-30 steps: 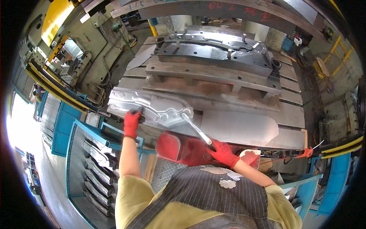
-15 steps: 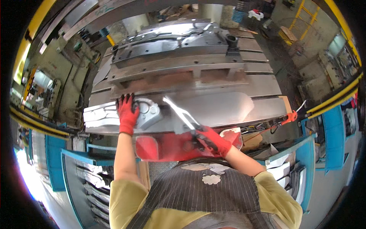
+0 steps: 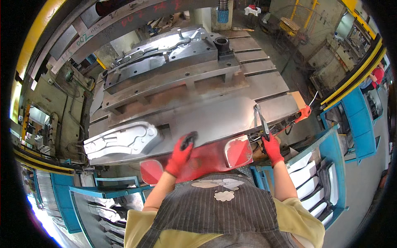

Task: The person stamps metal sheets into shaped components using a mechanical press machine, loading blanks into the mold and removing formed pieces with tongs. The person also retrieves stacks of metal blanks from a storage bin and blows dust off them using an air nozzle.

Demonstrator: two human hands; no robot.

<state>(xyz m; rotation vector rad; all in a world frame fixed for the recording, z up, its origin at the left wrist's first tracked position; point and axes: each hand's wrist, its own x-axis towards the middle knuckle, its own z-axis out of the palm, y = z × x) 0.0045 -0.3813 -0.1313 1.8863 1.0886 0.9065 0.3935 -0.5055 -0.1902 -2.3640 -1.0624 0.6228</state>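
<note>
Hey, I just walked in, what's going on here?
A person in red gloves is working at a metal press bed. The right hand holds a long metal tool, its tip near the right end of a flat sheet. The left hand is by the sheet's front edge; whether it touches is unclear. A shaped metal part lies on the left, in front of a die.

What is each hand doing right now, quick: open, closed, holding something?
Left hand: nothing visible in it; whether open or closed can't be told.
Right hand: closed, holding a tongs-like metal tool.
</note>
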